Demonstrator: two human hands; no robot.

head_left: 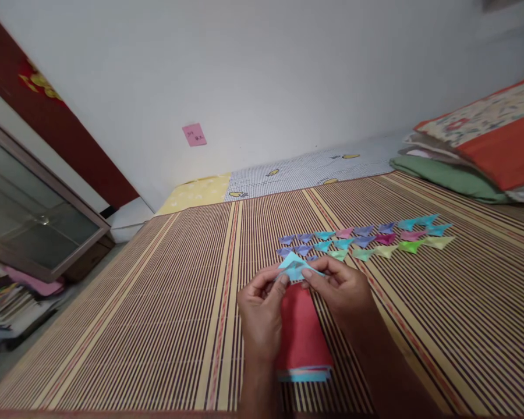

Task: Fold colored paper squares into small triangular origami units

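Observation:
Between my two hands is a partly folded piece of light blue origami paper (294,269), with a pointed top. My left hand (262,297) pinches its left side between thumb and fingers. On the other side, my right hand (343,285) pinches the paper's right part, thumb on the near face. Below the hands lies a stack of coloured paper with a red sheet (303,329) on top and light blue edges at the near end. Beyond the hands, several small folded paper pieces (364,240) in purple, blue, pink, green and yellow stand in rows.
A striped bamboo mat (179,302) covers the bed. Cushions and folded bedding (484,151) are piled at the right. A pink note (194,134) is stuck to the wall. At the left stand a glass-fronted cabinet (35,203) and stacked books (4,305).

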